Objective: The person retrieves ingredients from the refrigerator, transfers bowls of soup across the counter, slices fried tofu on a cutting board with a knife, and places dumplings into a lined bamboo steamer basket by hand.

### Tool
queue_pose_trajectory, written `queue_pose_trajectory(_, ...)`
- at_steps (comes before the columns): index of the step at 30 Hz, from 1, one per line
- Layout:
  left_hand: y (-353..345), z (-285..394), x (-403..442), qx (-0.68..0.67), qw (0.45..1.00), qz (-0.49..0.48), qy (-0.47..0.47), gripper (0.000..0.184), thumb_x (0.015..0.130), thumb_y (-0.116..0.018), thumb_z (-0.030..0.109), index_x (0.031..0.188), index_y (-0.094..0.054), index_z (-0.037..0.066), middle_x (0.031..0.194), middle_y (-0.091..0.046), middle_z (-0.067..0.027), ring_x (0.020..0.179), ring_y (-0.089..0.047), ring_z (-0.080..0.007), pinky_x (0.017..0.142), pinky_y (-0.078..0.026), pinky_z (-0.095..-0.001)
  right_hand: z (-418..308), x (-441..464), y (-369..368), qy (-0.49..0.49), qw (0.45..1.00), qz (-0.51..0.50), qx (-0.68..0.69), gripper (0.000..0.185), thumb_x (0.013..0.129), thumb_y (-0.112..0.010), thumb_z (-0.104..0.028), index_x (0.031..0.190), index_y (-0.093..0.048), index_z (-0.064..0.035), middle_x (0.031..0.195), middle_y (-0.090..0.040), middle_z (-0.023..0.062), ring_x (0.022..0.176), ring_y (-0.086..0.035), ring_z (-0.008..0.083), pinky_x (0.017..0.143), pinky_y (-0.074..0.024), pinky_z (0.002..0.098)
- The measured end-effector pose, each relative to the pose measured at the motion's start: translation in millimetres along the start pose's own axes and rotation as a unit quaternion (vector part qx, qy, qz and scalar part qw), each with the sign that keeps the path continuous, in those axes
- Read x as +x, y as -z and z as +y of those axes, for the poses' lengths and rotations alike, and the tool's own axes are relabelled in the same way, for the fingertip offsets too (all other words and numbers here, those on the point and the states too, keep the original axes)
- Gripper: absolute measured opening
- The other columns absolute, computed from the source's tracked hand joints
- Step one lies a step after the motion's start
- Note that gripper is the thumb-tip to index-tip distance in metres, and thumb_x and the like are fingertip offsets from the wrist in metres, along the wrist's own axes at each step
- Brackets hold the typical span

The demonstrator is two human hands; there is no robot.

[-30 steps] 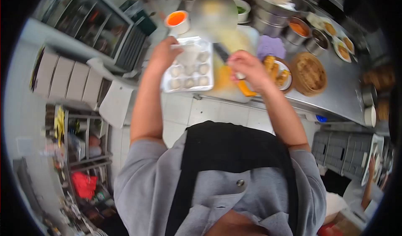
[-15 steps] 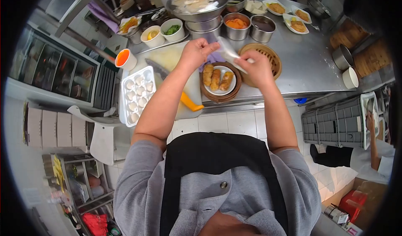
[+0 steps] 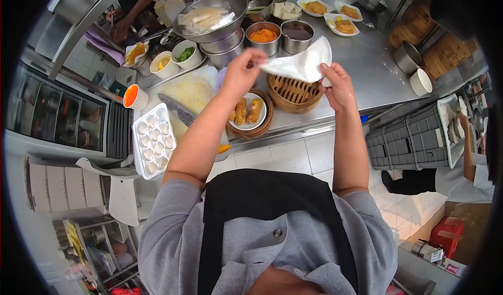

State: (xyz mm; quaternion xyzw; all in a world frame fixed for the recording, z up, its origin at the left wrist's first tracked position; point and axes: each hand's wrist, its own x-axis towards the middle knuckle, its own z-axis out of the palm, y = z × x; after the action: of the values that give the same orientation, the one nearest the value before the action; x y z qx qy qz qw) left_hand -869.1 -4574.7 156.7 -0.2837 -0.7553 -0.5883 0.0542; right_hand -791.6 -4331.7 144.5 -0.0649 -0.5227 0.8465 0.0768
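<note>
A white sheet (image 3: 301, 62), thin and partly unfolded, is stretched between my hands above a round bamboo steamer (image 3: 293, 97) with a slatted base. My left hand (image 3: 243, 69) pinches its narrow left end, fingers slightly blurred. The lower right edge is gripped by my right hand (image 3: 338, 84), with a small white lump under its fingers. Left of the slatted steamer, golden rolls (image 3: 254, 110) lie on a white plate in another bamboo steamer (image 3: 268, 121), partly behind my left forearm. A knife (image 3: 178, 109) rests on the cutting board (image 3: 196, 88).
A white tray of round pieces (image 3: 137, 138) and an orange-filled cup (image 3: 135, 97) stand at the left. Metal pots (image 3: 297, 44) and a large bowl (image 3: 181, 32) line the back. Filled white dishes (image 3: 329, 20) stand behind right. Another person's arm (image 3: 469, 138) is at the far right.
The white sheet has opened out and is spread wider between my hands. My right hand has moved right. The view has shifted, and the slatted steamer is now more visible.
</note>
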Motion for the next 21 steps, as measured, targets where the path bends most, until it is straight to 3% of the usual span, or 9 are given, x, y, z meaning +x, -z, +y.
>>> queue_pose_trajectory(1,5,-10,0,0.000,1.000,0.000,-0.002,0.039,0.072,-0.071,0.007,0.108,-0.057,0.010,0.093,-0.064,-0.0026,0.087,-0.059,-0.0169,0.078,-0.046,-0.0295,-1,4,4,0.017,1.000,0.002,-0.004,0.009,0.085,-0.065,-0.013,0.087,-0.057,-0.0094,0.072,-0.060,-0.0005,0.059,-0.054,0.0064,0.044,-0.0387,0.0197)
queue_pose_trajectory(3,10,0,-5,0.261,0.936,-0.235,0.023,0.055,0.069,-0.075,0.015,0.117,-0.051,0.008,0.105,-0.060,-0.0080,0.101,-0.057,-0.0236,0.089,-0.044,-0.0347,-2,5,-1,0.025,1.000,-0.011,-0.001,0.011,0.083,-0.066,-0.012,0.084,-0.055,-0.0110,0.074,-0.060,-0.0014,0.059,-0.054,0.0061,0.045,-0.0389,0.0199)
queue_pose_trajectory(7,-23,25,-15,0.273,0.957,-0.092,-0.034,0.078,0.057,-0.083,0.041,0.122,-0.049,0.014,0.134,-0.040,-0.0122,0.118,-0.042,-0.0322,0.097,-0.032,-0.0441,10,11,-30,0.050,0.997,0.020,-0.052,0.017,0.078,-0.070,-0.017,0.079,-0.054,-0.0134,0.071,-0.058,-0.0023,0.060,-0.052,0.0059,0.049,-0.0375,0.0218)
queue_pose_trajectory(9,-38,27,-11,0.219,0.972,-0.075,-0.044,0.070,0.062,-0.082,0.037,0.118,-0.051,0.008,0.123,-0.050,-0.0153,0.111,-0.049,-0.0291,0.093,-0.039,-0.0398,16,13,-37,0.055,0.997,0.002,-0.058,0.018,0.078,-0.071,-0.016,0.078,-0.053,-0.0133,0.071,-0.058,-0.0023,0.061,-0.052,0.0059,0.049,-0.0384,0.0221)
queue_pose_trajectory(12,-36,43,-5,0.019,0.987,-0.089,0.129,0.047,0.074,-0.075,0.021,0.109,-0.055,-0.001,0.089,-0.065,-0.0098,0.080,-0.061,-0.0154,0.074,-0.049,-0.0293,5,9,-46,-0.016,1.000,-0.007,0.026,0.017,0.078,-0.071,-0.014,0.078,-0.054,-0.0140,0.076,-0.061,-0.0011,0.065,-0.055,0.0073,0.048,-0.0401,0.0238)
queue_pose_trajectory(15,-16,15,-1,0.007,0.988,-0.062,0.142,0.036,0.080,-0.068,0.018,0.107,-0.056,-0.001,0.094,-0.063,-0.0097,0.081,-0.058,-0.0129,0.074,-0.048,-0.0293,-7,12,-26,0.007,0.998,-0.025,0.059,0.016,0.080,-0.070,-0.014,0.078,-0.054,-0.0134,0.077,-0.062,-0.0003,0.065,-0.056,0.0078,0.048,-0.0404,0.0241)
queue_pose_trajectory(17,-4,0,-4,0.024,0.991,-0.031,0.131,0.034,0.081,-0.065,0.015,0.108,-0.055,-0.002,0.096,-0.064,-0.0100,0.082,-0.059,-0.0121,0.072,-0.049,-0.0279,-17,11,-13,0.020,0.999,-0.030,0.013,0.015,0.079,-0.070,-0.015,0.081,-0.056,-0.0114,0.076,-0.061,-0.0005,0.065,-0.055,0.0068,0.050,-0.0398,0.0224)
queue_pose_trajectory(19,6,-12,-7,-0.080,0.985,0.032,0.150,0.031,0.082,-0.062,0.013,0.109,-0.055,-0.002,0.096,-0.064,-0.0104,0.085,-0.060,-0.0130,0.073,-0.049,-0.0277,-25,13,-6,0.020,0.947,0.021,-0.319,0.017,0.076,-0.071,-0.017,0.084,-0.058,-0.0096,0.073,-0.059,-0.0018,0.062,-0.052,0.0055,0.051,-0.0387,0.0218)
queue_pose_trajectory(21,13,-12,-8,-0.032,0.980,0.007,0.194,0.030,0.083,-0.060,0.013,0.109,-0.055,-0.002,0.097,-0.064,-0.0122,0.090,-0.061,-0.0168,0.076,-0.049,-0.0298,-21,19,-7,0.002,0.936,0.017,-0.351,0.019,0.074,-0.071,-0.020,0.084,-0.061,-0.0056,0.072,-0.059,-0.0011,0.061,-0.052,0.0075,0.054,-0.0408,0.0233)
